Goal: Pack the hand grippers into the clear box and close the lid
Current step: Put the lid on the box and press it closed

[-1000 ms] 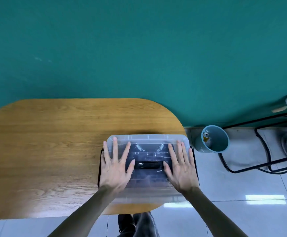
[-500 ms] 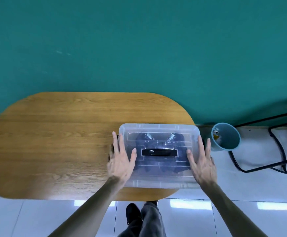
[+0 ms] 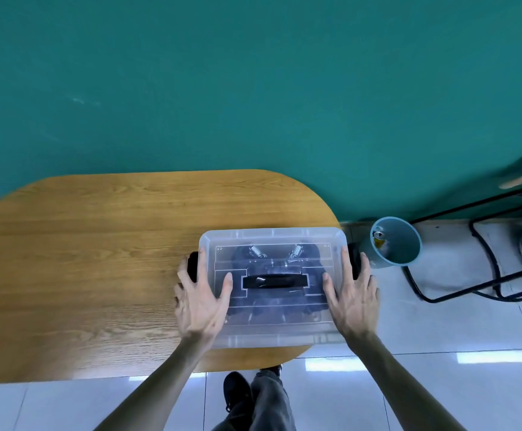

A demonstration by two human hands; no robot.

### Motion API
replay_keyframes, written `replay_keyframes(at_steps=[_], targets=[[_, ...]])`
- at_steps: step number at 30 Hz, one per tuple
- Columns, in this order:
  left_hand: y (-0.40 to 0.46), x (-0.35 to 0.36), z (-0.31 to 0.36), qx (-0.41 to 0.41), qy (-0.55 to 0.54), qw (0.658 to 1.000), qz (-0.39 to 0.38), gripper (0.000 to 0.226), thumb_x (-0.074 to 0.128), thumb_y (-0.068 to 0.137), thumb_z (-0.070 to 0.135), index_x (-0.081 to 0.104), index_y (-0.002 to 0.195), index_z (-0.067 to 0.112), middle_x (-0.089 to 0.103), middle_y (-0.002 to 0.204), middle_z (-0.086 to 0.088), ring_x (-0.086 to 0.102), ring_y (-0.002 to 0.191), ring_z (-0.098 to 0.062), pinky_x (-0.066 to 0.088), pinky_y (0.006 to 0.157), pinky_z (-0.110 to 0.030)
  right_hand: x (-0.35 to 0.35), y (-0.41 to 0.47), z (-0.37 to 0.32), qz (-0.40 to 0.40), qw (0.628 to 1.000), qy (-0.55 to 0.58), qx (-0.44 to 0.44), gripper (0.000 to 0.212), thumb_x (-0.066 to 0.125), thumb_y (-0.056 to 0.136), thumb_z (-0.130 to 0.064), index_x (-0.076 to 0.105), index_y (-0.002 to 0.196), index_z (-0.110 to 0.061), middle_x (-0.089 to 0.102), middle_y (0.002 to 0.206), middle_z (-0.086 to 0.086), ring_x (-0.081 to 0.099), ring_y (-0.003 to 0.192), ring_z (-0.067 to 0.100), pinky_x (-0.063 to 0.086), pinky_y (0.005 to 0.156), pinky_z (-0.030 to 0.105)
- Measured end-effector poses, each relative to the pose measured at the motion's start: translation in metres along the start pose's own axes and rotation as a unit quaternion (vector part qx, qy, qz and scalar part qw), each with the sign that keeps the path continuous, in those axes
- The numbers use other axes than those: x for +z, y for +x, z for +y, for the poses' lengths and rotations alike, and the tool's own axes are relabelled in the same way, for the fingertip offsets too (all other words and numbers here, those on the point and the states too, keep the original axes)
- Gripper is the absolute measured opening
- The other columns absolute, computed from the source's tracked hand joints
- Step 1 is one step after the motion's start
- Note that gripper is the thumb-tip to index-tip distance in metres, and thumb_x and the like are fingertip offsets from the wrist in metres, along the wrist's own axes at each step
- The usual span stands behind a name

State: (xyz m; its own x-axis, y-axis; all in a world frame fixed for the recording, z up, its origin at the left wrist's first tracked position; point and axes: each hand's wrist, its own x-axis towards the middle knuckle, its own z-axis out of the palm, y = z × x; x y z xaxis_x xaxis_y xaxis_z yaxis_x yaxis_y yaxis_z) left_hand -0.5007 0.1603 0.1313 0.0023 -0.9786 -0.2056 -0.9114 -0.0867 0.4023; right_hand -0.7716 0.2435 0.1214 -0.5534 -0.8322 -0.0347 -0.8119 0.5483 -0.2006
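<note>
Clear box (image 3: 272, 334), lid (image 3: 272, 236) on, at tabletop (image 3: 98, 259) right end, overhanging its edge; hand grippers (image 3: 273, 253) inside. Left hand (image 3: 200, 301) and right hand (image 3: 351, 301) spread flat on lid sides. Bare tabletop leftward; bin (image 3: 402, 244) beside.

The table (image 3: 98, 259) is honey-brown wood with a darker, streaky grain running left to right. Behind it, the far wall (image 3: 253, 88) is a flat teal green. On the right part of the table the clear box (image 3: 272, 335) is colourless and slightly milky, its lid (image 3: 272, 236) the same, with a black handle (image 3: 274, 280) in the middle and black latches (image 3: 192, 265) at the left and right ends. Through the plastic the hand grippers (image 3: 275, 259) show dark, blue-black, with silvery springs. The floor (image 3: 440, 384) is pale grey-white glossy tile with thin grey joints. At the right stands a dusty blue bin (image 3: 408, 244), and beyond it a black tube frame (image 3: 486, 284).
</note>
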Motion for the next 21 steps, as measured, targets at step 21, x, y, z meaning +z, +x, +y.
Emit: replay_keyframes(at_steps=[21], targets=[[0.002, 0.007, -0.004, 0.055, 0.129, 0.989, 0.047, 0.068, 0.031, 0.099, 0.063, 0.018, 0.161, 0.038, 0.034, 0.146, -0.019, 0.039, 0.084, -0.03, 0.043, 0.068, -0.043, -0.015, -0.006, -0.01, -0.055, 0.998, -0.007, -0.008, 0.068, 0.049, 0.099, -0.046, 0.017, 0.158, -0.039, 0.037, 0.137, 0.02, 0.065, 0.085, 0.038, 0.057, 0.049, 0.045]])
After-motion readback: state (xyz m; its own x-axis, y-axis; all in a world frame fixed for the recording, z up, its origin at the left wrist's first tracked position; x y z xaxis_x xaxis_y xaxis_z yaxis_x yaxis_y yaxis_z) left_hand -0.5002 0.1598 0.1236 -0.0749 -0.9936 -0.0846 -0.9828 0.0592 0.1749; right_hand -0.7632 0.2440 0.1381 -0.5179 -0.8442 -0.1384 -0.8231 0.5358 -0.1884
